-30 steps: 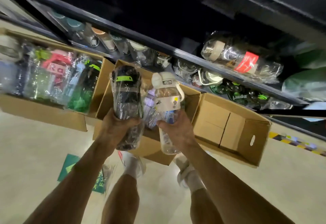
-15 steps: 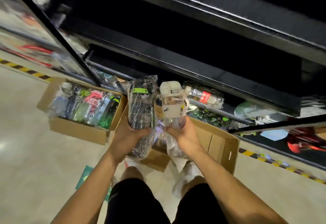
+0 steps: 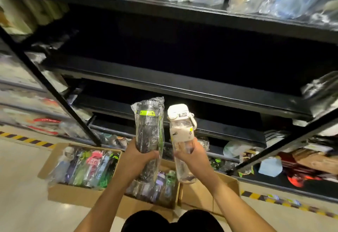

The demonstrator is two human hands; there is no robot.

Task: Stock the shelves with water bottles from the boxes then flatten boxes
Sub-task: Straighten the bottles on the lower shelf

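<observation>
My left hand (image 3: 136,156) grips a dark water bottle (image 3: 149,129) with a green band, wrapped in clear plastic. My right hand (image 3: 192,156) grips a clear bottle with a white cap (image 3: 181,131). Both bottles stand upright, side by side, in front of a dark bare shelf (image 3: 182,87) of the black rack. Below my hands, a cardboard box (image 3: 150,202) holds several wrapped bottles. A second box (image 3: 73,193) to the left is packed with coloured bottles. An open box (image 3: 226,186) sits to the right, its inside hidden.
The top shelf (image 3: 182,10) carries wrapped goods. Lower shelves (image 3: 228,135) hold more bottles and bags. A slanted black rack post (image 3: 51,89) crosses the left side, another (image 3: 285,140) the right. Yellow-black tape (image 3: 274,198) marks the floor by the rack.
Both hands have lifted the two bottles up from over the boxes to the height of the bare shelf. The view has tilted upward, showing the upper shelves.
</observation>
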